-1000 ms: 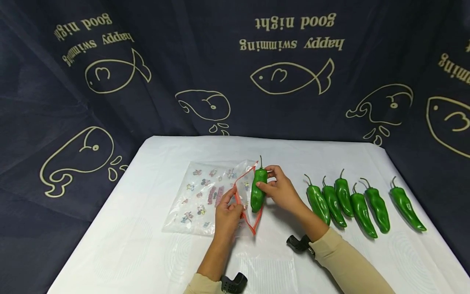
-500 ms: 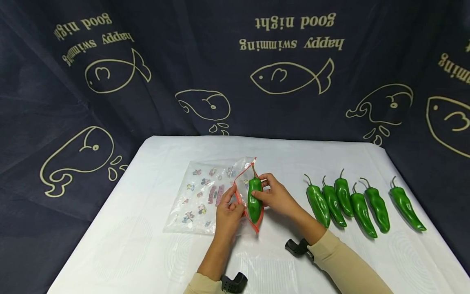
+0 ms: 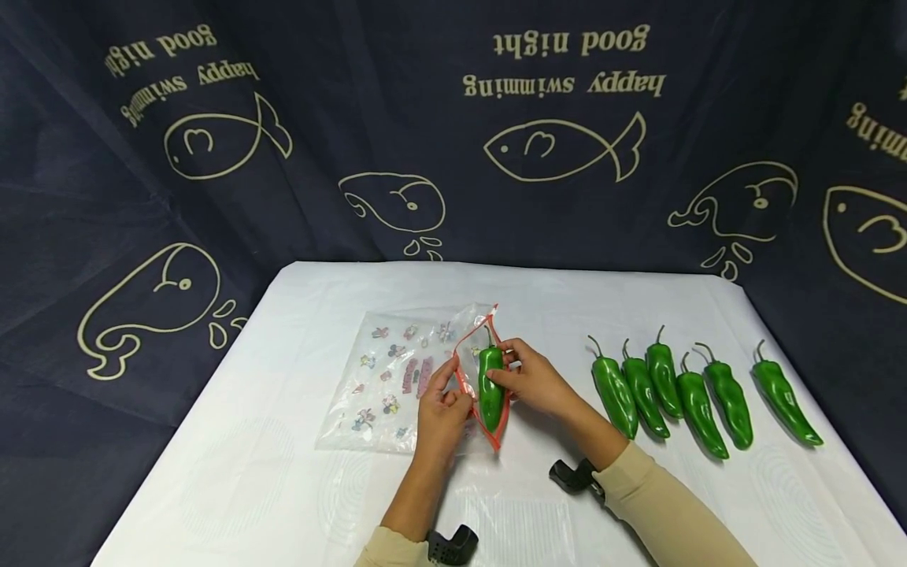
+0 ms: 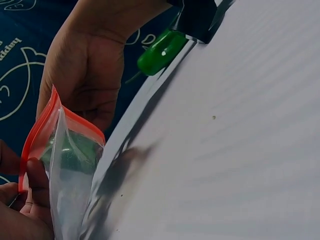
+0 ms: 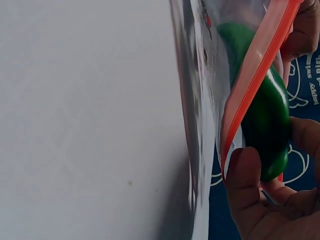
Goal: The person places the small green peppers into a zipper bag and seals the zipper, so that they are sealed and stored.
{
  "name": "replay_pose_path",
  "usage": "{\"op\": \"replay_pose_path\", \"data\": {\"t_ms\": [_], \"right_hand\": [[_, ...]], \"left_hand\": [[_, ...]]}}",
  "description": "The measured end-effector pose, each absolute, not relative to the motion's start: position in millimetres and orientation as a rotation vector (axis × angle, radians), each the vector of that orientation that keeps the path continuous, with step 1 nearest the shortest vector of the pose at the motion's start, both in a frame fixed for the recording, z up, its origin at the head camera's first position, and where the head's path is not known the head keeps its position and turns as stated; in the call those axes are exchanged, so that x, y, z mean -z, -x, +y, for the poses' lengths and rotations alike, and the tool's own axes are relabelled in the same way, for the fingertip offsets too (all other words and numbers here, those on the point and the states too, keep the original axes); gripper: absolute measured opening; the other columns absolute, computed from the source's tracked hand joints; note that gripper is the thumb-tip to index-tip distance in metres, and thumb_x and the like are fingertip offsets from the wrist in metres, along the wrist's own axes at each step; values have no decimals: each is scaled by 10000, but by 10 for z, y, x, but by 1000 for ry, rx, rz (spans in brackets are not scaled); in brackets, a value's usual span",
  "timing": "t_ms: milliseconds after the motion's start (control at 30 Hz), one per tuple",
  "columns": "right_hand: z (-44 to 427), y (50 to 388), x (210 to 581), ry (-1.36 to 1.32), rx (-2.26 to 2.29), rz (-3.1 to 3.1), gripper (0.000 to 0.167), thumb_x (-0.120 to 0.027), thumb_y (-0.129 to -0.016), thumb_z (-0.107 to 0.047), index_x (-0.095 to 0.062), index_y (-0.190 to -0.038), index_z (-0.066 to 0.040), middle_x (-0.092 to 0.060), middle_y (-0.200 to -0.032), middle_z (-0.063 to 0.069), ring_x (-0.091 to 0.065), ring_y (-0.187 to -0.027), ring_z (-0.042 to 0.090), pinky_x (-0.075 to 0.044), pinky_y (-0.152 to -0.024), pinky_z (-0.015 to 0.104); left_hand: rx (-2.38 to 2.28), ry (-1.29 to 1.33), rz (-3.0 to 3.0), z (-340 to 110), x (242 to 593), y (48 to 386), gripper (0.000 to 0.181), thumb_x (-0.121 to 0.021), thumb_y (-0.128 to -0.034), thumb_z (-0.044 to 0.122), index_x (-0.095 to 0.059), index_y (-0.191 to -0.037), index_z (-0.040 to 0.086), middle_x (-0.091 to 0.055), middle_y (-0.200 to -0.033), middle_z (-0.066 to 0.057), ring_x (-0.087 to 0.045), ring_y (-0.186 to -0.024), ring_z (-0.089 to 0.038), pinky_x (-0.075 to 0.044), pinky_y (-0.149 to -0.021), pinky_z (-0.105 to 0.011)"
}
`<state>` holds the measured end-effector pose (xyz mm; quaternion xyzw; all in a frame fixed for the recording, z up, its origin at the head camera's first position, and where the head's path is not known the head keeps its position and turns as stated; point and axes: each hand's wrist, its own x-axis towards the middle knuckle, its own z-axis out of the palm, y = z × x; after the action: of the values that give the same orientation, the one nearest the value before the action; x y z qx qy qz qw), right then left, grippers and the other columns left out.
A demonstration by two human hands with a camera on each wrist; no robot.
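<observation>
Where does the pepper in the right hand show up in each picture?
Head: held pepper, lower half, just right of centre.
Left wrist: held pepper, left side, through the clear bag.
Right wrist: held pepper, right side, partly behind red edging.
Shared landmark: the bag's red edging.

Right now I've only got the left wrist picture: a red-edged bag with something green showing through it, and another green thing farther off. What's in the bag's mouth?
Observer: A long pepper; the head view shows its thin stem.
Visitor: Oh, a vegetable! Is that other green thing alone?
Observer: No, the head view shows six loose peppers on the table.
Visitor: And is anybody holding the one at the bag? I can't see.
Observer: Yes, the head view shows the person's right hand gripping it.
</observation>
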<state>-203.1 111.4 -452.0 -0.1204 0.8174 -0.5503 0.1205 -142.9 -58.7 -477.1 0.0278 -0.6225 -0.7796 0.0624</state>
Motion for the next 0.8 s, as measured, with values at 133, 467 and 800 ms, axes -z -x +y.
{"op": "replay_pose_path", "data": {"t_ms": [133,467,800], "right_hand": [[1116,2042,4544,349,1633,2371,516,-684,-931,-144,-465,-1371,12,-573,-1135,183,-649,-806,199,-583,-659,452],[1120,2038,4553,313,1593,2400,464,-690,-918,-154,-527,-1335,-33,-574,-1132,158,-642,-822,200,-575,-616,358],[1121,2037,4550,338,1597,2373,501,-676,-921,-114,-506,-1373,19,-547,-1145,164,-651,-921,209,-585,-718,351]], "left_hand": [[2380,-106,-1890,-590,4755,1422,685,-513,-786,-140,-487,-1451,22,-499,-704,-8,-385,-500,-32,-326,-441,-153],[2387,-110,-1931,-599,4748,1417,703,-522,-782,-133,-484,-1460,46,-481,-551,24,-439,-510,-35,-404,-489,-173],[2384,-113,-1956,-598,4728,1407,704,-525,-803,-122,-475,-1475,78,-484,-560,-2,-462,-534,-72,-447,-530,-196]]}}
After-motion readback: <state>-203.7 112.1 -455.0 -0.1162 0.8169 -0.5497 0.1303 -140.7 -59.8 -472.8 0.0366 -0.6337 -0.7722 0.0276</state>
